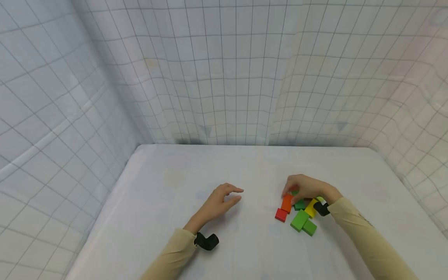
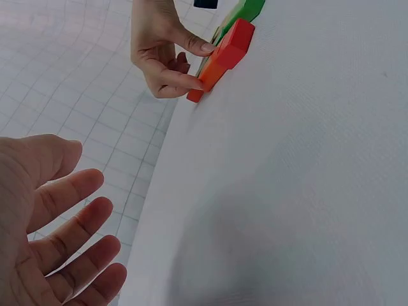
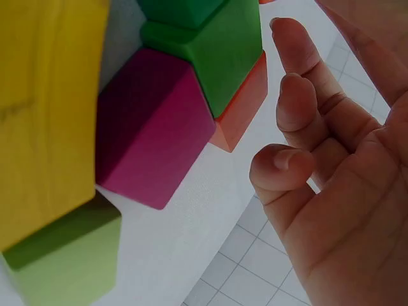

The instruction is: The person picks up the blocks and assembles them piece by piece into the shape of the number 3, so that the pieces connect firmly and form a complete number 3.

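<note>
My right hand [image 1: 305, 186] reaches down over a cluster of coloured blocks, with thumb and index finger pinching the orange block [image 1: 287, 203] across its sides. Against the near end of that block sits a red block [image 1: 281, 215]. In the right wrist view the other fingers curl beside a green block [image 3: 229, 60] and a purple block [image 3: 153, 131]. My left hand [image 1: 218, 200] hovers over the table left of the cluster, holding nothing, its fingers relaxed and thumb apart.
A yellow block [image 1: 310, 208] and two bright green blocks, one larger [image 1: 299, 220] and one smaller [image 1: 309, 228], lie nearer me in the cluster. A pale green block [image 3: 70, 261] sits by the yellow one. White gridded curtains [image 1: 231, 77] surround the white table [image 1: 157, 217].
</note>
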Tool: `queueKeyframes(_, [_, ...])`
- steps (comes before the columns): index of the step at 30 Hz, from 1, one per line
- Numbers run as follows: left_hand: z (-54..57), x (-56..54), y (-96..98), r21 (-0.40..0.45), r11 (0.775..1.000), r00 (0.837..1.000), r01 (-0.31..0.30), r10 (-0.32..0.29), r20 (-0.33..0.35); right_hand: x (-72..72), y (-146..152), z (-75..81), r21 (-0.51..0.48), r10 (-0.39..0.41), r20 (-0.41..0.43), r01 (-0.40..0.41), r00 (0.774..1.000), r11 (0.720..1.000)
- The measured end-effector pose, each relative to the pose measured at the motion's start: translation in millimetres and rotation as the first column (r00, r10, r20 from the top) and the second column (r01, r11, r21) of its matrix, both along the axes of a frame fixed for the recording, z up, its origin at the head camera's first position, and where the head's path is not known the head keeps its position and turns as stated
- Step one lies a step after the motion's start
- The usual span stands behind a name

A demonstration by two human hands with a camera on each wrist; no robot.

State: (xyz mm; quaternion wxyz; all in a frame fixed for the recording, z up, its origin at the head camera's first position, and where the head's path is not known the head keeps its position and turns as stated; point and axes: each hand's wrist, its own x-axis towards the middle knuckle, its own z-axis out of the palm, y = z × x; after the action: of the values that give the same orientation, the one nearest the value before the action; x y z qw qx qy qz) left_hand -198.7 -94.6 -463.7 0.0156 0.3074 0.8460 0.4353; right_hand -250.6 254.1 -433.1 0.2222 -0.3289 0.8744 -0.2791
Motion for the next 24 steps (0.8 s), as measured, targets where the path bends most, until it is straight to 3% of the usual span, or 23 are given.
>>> queueKeyframes(4, [-4.0,0.1,1.5,0.024,1.000,1.000,-0.003,0.002,0.008,-2.7,-2.1,-0.3,0.014,-0.013,0.002,0.013,1.000,1.000])
queueKeyframes(9, [-5.4,-1.5,2.6,0.026,0.999,0.999,-0.047,0.047,-0.001,-7.4,-3.6,-1.4,0.016,-0.041,-0.006,0.041,0.999,0.999])
queueKeyframes(20, [-14.0,-4.7,5.4,0.054,0.994,0.996,-0.094,0.094,0.012,-14.7,-20.7,-5.1,0.029,-0.218,-0.027,0.219,0.976,0.975])
queueKeyframes(24, [-18.0,-5.8,7.0,0.049,0.992,0.993,-0.120,0.120,0.000,-15.1,-31.8,-6.5,0.035,-0.249,-0.034,0.250,0.968,0.968])
